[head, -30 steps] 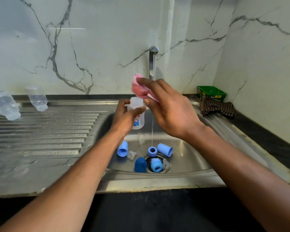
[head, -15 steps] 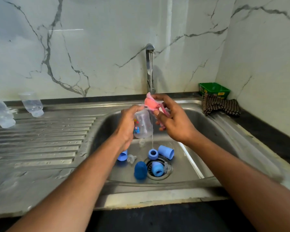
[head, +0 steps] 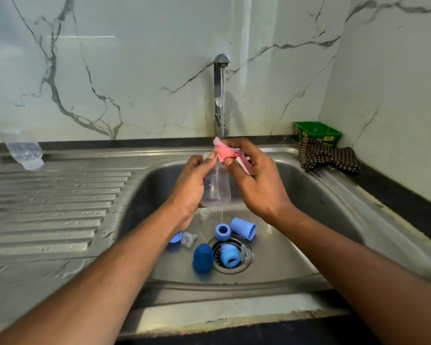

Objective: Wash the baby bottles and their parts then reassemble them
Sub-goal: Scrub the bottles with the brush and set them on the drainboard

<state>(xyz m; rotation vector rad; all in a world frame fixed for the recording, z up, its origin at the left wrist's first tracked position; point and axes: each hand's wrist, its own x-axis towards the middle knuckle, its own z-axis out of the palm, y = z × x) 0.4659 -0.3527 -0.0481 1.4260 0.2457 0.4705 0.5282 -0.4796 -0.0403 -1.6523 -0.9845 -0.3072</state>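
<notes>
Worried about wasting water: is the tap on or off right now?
On. A thin stream falls from the tap past the baby bottle into the sink.

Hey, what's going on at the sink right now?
A person is washing baby bottle parts under a thin stream from the tap. The left hand holds a clear bottle over the sink, and the right hand presses a pink cloth at the bottle's mouth. Blue caps and rings and clear teats lie around the drain, not yet reassembled. Another clear bottle lies on the draining board.
</notes>
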